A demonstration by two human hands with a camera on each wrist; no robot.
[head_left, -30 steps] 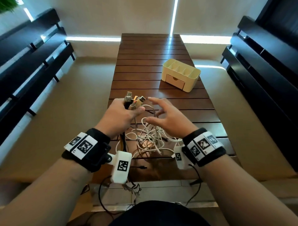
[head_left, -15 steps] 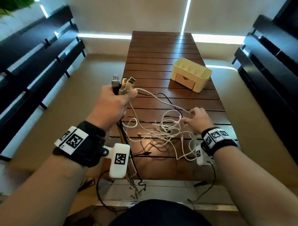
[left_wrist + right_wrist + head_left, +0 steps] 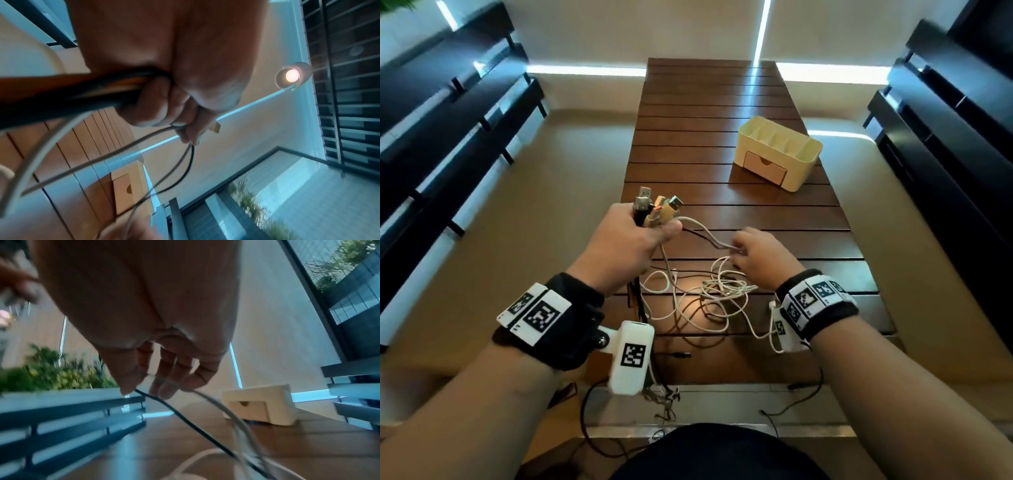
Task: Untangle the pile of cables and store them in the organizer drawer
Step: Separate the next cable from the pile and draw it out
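Note:
My left hand (image 3: 631,240) grips a bundle of cable ends, their USB plugs (image 3: 657,205) sticking up out of the fist; in the left wrist view the fingers (image 3: 162,112) curl round black and white cords. White and black cables (image 3: 709,294) trail down from it into a loose tangle on the wooden table (image 3: 709,102). My right hand (image 3: 756,257) hovers over the tangle and pinches a white and a black cable between thumb and fingertips (image 3: 162,389). The cream organizer (image 3: 779,152) stands at the far right, its small drawer (image 3: 765,168) closed.
Dark slatted benches (image 3: 448,120) run along both sides of the table. Some cable ends (image 3: 664,394) hang over the near table edge toward my lap. A lit lamp (image 3: 292,76) shows in the left wrist view. Plants (image 3: 57,374) sit beyond the left bench.
My left hand has lifted the plug bundle up and back, drawing cables out of the pile. My right hand went from spread open over the pile to pinching two cables.

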